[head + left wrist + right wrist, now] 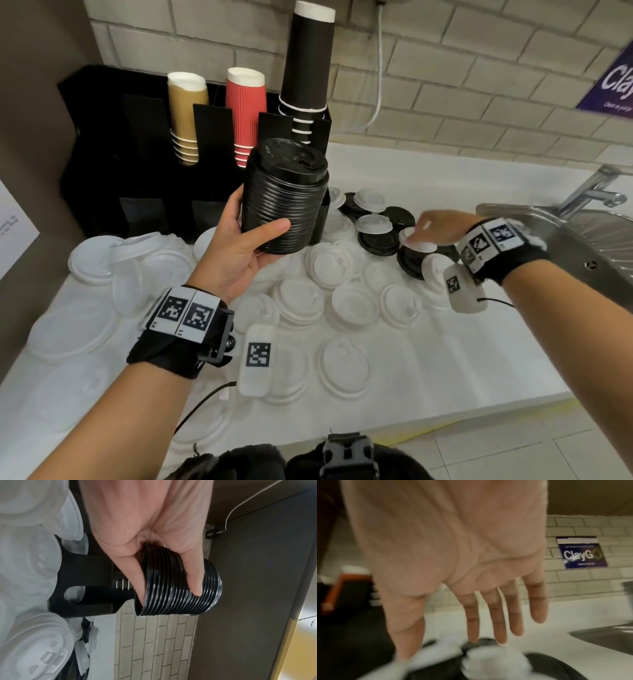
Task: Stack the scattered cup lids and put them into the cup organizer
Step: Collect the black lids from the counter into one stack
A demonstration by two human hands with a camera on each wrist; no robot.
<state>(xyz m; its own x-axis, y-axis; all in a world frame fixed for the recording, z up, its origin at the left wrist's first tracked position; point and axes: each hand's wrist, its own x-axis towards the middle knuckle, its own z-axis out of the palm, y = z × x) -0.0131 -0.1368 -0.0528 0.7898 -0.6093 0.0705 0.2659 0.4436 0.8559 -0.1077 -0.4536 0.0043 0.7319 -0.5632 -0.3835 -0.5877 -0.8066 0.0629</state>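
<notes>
White worktop [462,346] strewn with lids: your left hand [236,253] clasps the black lid stack [286,198] while your right hand [433,226], fingers spread, reaches mid-right for another black lid [378,241] to add.

A dark blue rectangular paper sign [581,553] stuck on the pale brick wall [583,582] carried the large white word "ClayG" followed by a yellowish ring, and the head view caught only its first letters, "Cla". The small lines above and below that word were too blurred to read. The embossed lettering on the top black plastic cup lid [291,158] and the print on the white paper sheet [13,229] at the left edge were likewise unreadable.
</notes>
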